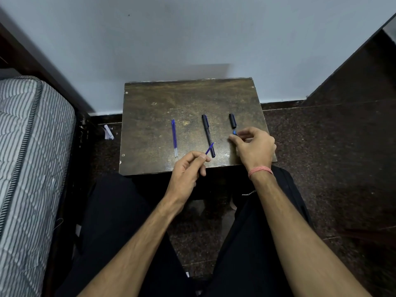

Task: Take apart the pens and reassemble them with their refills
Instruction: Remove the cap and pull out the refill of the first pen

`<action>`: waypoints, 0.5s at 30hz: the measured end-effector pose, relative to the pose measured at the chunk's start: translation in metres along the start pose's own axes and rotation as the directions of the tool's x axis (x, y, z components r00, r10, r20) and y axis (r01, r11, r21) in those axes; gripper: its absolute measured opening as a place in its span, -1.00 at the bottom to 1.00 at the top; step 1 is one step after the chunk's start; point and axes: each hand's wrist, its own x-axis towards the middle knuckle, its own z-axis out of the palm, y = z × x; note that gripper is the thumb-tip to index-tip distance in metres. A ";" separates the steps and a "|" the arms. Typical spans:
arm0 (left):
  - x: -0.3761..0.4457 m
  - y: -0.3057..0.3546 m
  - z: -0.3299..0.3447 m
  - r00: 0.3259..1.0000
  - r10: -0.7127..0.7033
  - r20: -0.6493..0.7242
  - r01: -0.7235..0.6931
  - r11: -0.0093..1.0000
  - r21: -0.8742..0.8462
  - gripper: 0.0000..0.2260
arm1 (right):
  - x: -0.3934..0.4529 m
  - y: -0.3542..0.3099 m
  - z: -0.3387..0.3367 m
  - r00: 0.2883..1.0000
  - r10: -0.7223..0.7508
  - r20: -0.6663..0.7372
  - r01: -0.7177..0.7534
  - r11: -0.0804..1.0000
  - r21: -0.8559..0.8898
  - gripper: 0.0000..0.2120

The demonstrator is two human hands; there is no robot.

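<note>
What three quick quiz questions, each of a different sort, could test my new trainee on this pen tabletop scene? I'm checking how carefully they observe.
1. True or false: the left hand pinches a blue refill.
2. Which lies farthest left on the table? A) black cap B) spare blue refills C) capped black pen
3. Fill in: the right hand holds a small ____ piece just below the cap.

Key: 1 true; 2 B; 3 blue.

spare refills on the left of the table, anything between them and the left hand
Nothing visible. The spare refills lie alone on bare table, up and left of the left hand, which already pinches a blue refill.
</note>
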 end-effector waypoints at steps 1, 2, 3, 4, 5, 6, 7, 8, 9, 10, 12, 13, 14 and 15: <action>0.000 0.000 0.000 1.000 0.002 0.001 -0.002 1.000 0.005 -0.70 | -0.002 -0.001 -0.002 1.000 0.002 -0.009 -0.002 1.000 0.011 -0.78; -0.001 0.000 -0.001 1.000 0.007 0.004 -0.007 1.000 0.010 -0.69 | -0.006 -0.003 -0.004 1.000 -0.009 -0.022 0.010 1.000 0.018 -0.78; -0.001 0.000 -0.001 1.000 0.014 0.007 -0.014 1.000 0.012 -0.68 | -0.010 -0.006 -0.006 0.999 -0.033 -0.034 0.034 0.999 0.023 -0.79; -0.002 0.001 0.000 1.000 0.020 0.008 -0.020 1.000 0.012 -0.67 | -0.016 -0.009 -0.008 0.998 -0.059 -0.037 0.060 0.997 0.039 -0.81; -0.002 0.001 0.000 1.000 0.024 0.005 -0.024 1.000 0.013 -0.67 | -0.023 -0.012 -0.009 0.997 -0.080 -0.020 0.081 0.992 0.096 -0.83; -0.002 0.001 0.000 1.000 0.025 -0.002 -0.025 1.000 0.015 -0.67 | -0.030 -0.016 -0.010 0.996 -0.081 0.030 0.073 0.975 0.212 -0.80; -0.002 0.001 0.002 1.000 0.026 -0.009 -0.026 1.000 0.016 -0.66 | -0.038 -0.019 -0.010 0.990 -0.066 0.124 0.018 0.934 0.357 -0.75; -0.002 0.002 0.003 1.000 0.028 -0.013 -0.028 1.000 0.013 -0.66 | -0.046 -0.023 -0.011 0.970 -0.061 0.234 -0.058 0.881 0.470 -0.69; -0.001 0.002 0.004 0.999 0.029 -0.015 -0.029 1.000 0.006 -0.65 | -0.054 -0.025 -0.010 0.941 -0.070 0.331 -0.126 0.836 0.534 -0.66; -0.001 0.002 0.005 1.000 0.026 -0.014 -0.026 1.000 0.000 -0.64 | -0.060 -0.025 -0.008 0.916 -0.083 0.393 -0.162 0.818 0.552 -0.69; -0.001 0.003 0.006 1.000 0.005 -0.009 -0.005 1.000 0.007 -0.63 | -0.066 -0.024 -0.003 0.899 -0.100 0.426 -0.179 0.804 0.567 -0.84; -0.002 0.004 0.007 1.000 -0.005 -0.005 0.005 1.000 0.016 -0.63 | -0.066 -0.023 -0.001 0.902 -0.093 0.421 -0.193 0.786 0.588 -0.88; -0.002 0.004 0.006 1.000 -0.012 0.001 0.012 1.000 0.025 -0.65 | -0.064 -0.023 0.000 0.909 -0.066 0.411 -0.223 0.757 0.615 -0.90; -0.003 0.004 0.006 1.000 -0.016 0.009 0.016 0.999 0.033 -0.66 | -0.061 -0.022 0.000 0.916 -0.027 0.401 -0.260 0.722 0.641 -0.90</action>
